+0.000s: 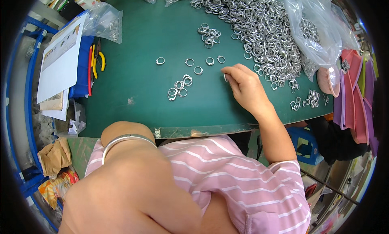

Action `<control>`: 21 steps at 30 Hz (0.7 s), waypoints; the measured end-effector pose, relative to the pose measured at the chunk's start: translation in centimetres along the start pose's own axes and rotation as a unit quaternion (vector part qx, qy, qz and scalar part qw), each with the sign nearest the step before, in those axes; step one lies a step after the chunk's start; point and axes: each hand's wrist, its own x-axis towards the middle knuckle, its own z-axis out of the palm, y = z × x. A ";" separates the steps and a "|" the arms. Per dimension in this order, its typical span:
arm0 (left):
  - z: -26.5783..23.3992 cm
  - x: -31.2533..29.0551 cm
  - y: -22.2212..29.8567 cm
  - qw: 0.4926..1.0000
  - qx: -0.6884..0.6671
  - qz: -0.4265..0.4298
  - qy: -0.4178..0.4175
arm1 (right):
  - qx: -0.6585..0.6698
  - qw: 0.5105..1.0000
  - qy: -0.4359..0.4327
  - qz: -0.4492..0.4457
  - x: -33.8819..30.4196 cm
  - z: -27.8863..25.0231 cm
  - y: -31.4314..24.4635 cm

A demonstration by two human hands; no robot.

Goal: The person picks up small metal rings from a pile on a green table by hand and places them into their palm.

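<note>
Over the green table, my right hand point(245, 87) is closed in a pinch. A thin silver edge of a ring point(225, 77) shows at its fingertips; the fingers hide the rest. Single silver rings point(210, 61) lie just left of that hand, and a small cluster of rings point(178, 89) sits nearer to me. Another small heap of rings point(209, 35) lies farther back. My left hand point(133, 189) is raised very close to the camera, beyond a silver bangle point(125, 139) on the wrist. Its fingers are out of sight.
A big pile of rings point(259, 27) spreads over the back right, beside a clear plastic bag point(316, 27). More rings point(312, 99) lie near the right front edge. Pliers point(97, 61), a blue bin point(83, 67) and paper sheets point(60, 67) are at left. Pink and purple trays point(352, 92) stand at right.
</note>
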 end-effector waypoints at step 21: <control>-12.8 -13.6 -3.3 0.559 0.641 -0.526 0.001 | -0.013 0.998 0.064 -0.013 2.6 1.7 2.2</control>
